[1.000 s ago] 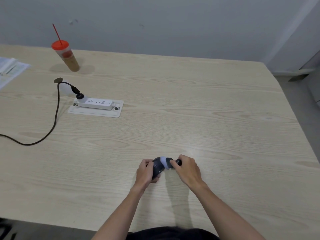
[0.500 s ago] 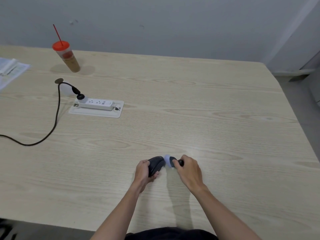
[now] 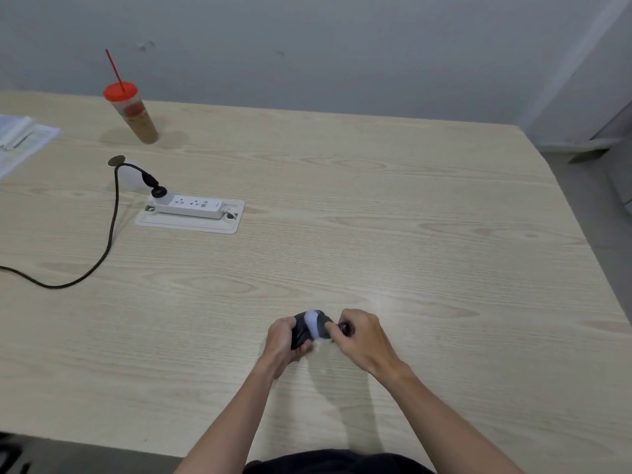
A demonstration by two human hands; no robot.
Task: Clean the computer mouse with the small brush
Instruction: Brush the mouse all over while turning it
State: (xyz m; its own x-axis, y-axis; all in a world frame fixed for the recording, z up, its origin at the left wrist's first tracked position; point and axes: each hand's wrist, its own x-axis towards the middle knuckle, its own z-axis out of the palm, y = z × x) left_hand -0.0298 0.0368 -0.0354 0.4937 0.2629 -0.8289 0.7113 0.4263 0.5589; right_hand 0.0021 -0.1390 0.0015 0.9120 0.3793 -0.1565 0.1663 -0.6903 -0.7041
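Black mouse (image 3: 302, 329), one, clasped by left hand (image 3: 283, 340); right hand (image 3: 362, 336) grips one brush (image 3: 319, 328).

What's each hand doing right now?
Left hand: closed around the mouse.
Right hand: closed on the brush, bristles against the mouse.

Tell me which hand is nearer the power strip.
Left. The left hand holds the mouse, on the power strip's side; the right hand, holding the brush, sits farther right.
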